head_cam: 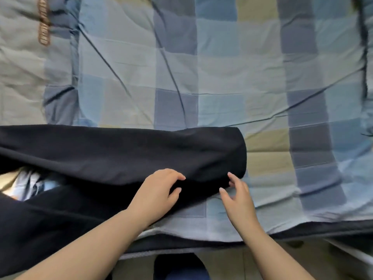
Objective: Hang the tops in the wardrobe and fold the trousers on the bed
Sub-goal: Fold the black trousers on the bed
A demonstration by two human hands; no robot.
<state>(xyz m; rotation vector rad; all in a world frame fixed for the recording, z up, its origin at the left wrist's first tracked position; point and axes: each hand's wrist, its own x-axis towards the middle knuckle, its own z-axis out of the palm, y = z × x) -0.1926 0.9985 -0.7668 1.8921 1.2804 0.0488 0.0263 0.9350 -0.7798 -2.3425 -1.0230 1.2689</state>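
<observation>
Dark navy trousers (125, 152) lie across the near left part of the bed (222, 67), their folded right end reaching about the middle. My left hand (157, 190) rests on the trousers' near edge with its fingers curved over the cloth. Just right of it, my right hand (236, 193) hovers at the trousers' lower right corner, fingers relaxed and spread, fingertips touching or almost touching the fabric. No tops or wardrobe are in view.
A blue, grey and olive checked sheet covers the bed. A brown patterned strip (44, 23) lies at the far left. Light cloth (30, 184) shows through a gap under the trousers at the left. The bed's near edge (201, 245) runs above the floor.
</observation>
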